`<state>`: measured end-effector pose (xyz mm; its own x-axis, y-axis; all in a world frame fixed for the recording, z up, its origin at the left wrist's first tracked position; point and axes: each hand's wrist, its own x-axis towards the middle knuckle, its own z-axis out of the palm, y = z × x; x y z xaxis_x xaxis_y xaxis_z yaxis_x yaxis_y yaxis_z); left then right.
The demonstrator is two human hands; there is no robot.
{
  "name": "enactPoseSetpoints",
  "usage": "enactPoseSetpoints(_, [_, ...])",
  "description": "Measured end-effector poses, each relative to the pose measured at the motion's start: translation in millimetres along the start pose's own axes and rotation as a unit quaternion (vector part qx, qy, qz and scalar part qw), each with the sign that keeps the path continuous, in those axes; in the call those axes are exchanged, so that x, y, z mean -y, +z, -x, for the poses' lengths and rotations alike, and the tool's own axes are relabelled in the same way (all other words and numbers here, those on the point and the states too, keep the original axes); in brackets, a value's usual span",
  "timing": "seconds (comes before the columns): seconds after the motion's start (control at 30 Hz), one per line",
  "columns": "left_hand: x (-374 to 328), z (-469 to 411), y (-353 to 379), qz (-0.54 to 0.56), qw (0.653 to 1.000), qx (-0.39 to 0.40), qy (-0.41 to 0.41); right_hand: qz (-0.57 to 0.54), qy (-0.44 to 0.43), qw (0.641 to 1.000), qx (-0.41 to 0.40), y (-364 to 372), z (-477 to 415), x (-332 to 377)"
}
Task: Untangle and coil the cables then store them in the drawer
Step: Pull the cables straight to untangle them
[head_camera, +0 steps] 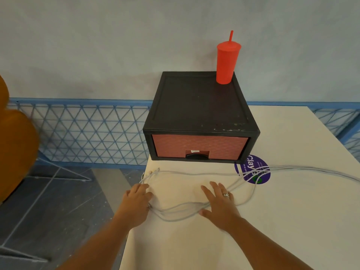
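Observation:
Several white cables [194, 174] lie tangled in long loops across the white table [272, 221], trailing off to the right edge of view. Their plug ends [153, 170] gather near the table's left edge. My left hand [136, 201] rests at that left edge, its fingers bent over the cable strands there. My right hand [220, 203] lies flat with fingers spread, palm pressing on the looped strands. Behind the cables stands a black drawer unit [196, 106] whose red drawer [198, 147] is closed, with a dark handle [196, 156] at its bottom.
A red tumbler with a straw [227, 61] stands on the drawer unit's back right corner. A round purple sticker [253, 169] lies under the cables. Left of the table are a dark floor, a blue lattice rail [83, 131] and an orange chair [13, 149].

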<state>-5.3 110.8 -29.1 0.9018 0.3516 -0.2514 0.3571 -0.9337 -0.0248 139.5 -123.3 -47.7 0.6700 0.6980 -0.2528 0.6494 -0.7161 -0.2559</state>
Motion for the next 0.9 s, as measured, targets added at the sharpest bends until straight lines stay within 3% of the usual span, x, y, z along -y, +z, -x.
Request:
enactPoseSetpoints(0.43, [25, -36, -13, -0.022, 0.995, 0.074, 0.064, -0.006, -0.004, 0.996, 0.090, -18, -56, -6])
enactPoseSetpoints(0.6, [28, -41, -17, -0.080, 0.992, 0.078, 0.058, 0.004, -0.023, 0.999, 0.031, -6, -51, -11])
enactPoseSetpoints(0.77, [26, -48, -26, -0.076, 0.996, 0.051, 0.005, 0.068, -0.048, 0.989, -0.122, 16, -45, -9])
enactPoseSetpoints(0.9, [28, -50, -28, -0.054, 0.996, 0.015, -0.067, 0.124, -0.065, 0.982, -0.128, 14, -47, -6])
